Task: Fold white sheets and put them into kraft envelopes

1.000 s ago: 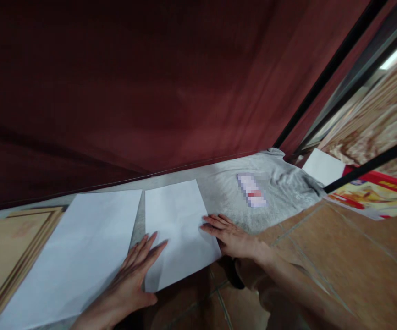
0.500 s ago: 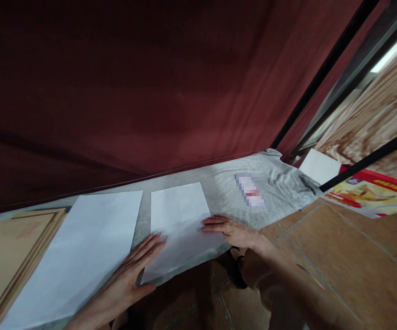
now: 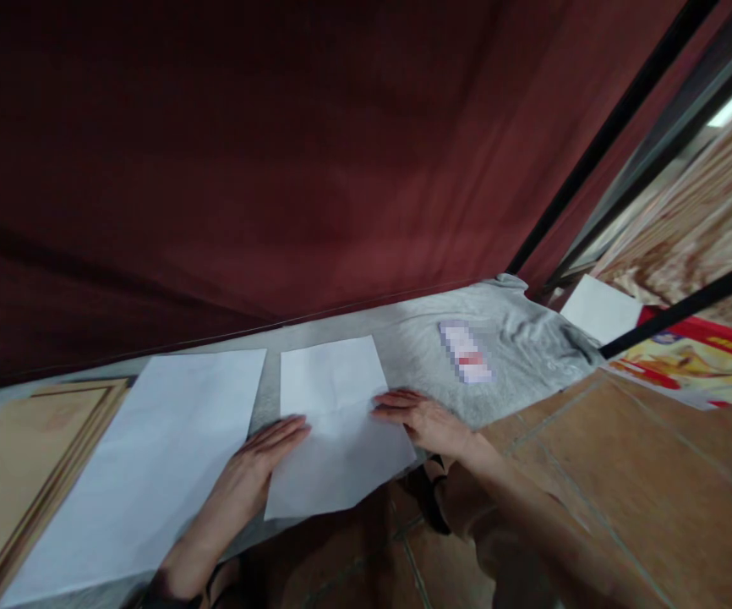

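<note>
The left hand (image 3: pixel 248 474) is lying flat with its fingers stretched out and close together, the fingertips pressing on the left edge of a small white paper sheet (image 3: pixel 334 423). The right hand (image 3: pixel 426 419) is resting palm down, fingers slightly spread, on the right edge of the same sheet. The sheet is lying on the grey bench (image 3: pixel 266 397), its near end hanging over the front edge above the tiled floor (image 3: pixel 625 474). A larger white sheet (image 3: pixel 163 457) is lying just to its left, and brown cardboard boards (image 3: pixel 17 457) are sitting beyond that. A grey T-shirt (image 3: pixel 518 347) is lying spread out to the right of the hands. A dark red curtain (image 3: pixel 277 169) is hanging behind the bench.
</note>
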`<state>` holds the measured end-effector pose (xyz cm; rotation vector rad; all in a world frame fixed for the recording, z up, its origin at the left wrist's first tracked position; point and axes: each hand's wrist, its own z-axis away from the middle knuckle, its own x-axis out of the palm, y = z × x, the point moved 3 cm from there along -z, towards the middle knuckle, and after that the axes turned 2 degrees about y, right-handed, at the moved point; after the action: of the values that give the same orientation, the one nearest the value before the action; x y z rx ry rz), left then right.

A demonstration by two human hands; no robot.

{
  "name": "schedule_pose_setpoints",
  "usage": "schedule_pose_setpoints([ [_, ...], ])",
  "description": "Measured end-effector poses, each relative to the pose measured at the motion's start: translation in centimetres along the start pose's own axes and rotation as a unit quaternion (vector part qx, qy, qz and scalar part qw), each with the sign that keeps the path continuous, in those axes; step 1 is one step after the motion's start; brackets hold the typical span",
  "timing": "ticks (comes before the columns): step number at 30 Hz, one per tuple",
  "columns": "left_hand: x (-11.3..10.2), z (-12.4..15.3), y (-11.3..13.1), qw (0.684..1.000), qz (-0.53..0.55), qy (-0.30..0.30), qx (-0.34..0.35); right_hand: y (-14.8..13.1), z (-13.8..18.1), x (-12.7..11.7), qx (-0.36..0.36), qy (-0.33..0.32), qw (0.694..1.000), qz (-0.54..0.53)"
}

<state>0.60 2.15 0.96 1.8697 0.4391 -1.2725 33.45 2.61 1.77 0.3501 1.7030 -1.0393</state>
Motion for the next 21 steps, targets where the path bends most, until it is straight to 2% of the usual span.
schedule_pose_setpoints([
  [6, -0.7, 0.9, 1.6, 0.999, 0.035, -0.029, -0.011, 0.4, 0.5, -0.4, -0.005, -0.003, 0.999, -0.039],
  [11, 0.0, 0.4, 1.0, 0.996, 0.051, 0.019, -0.077, 0.4, 0.0, -0.6, 0.009, 0.027, 0.998, -0.061],
  [14, -0.1, 0.0, 0.7, 0.988, 0.098, 0.032, -0.114, 0.9, -0.6, -0.6, 0.010, 0.037, 0.995, -0.089],
  [18, -0.1, -0.5, 0.2, 0.962, 0.174, 0.058, -0.201, 1.8, -1.5, -0.2, 0.029, 0.051, 0.990, -0.130],
  [21, 0.5, -0.8, -0.5, 0.931, 0.188, 0.083, -0.300, 2.6, -1.8, 0.3, 0.109, 0.063, 0.984, -0.129],
])
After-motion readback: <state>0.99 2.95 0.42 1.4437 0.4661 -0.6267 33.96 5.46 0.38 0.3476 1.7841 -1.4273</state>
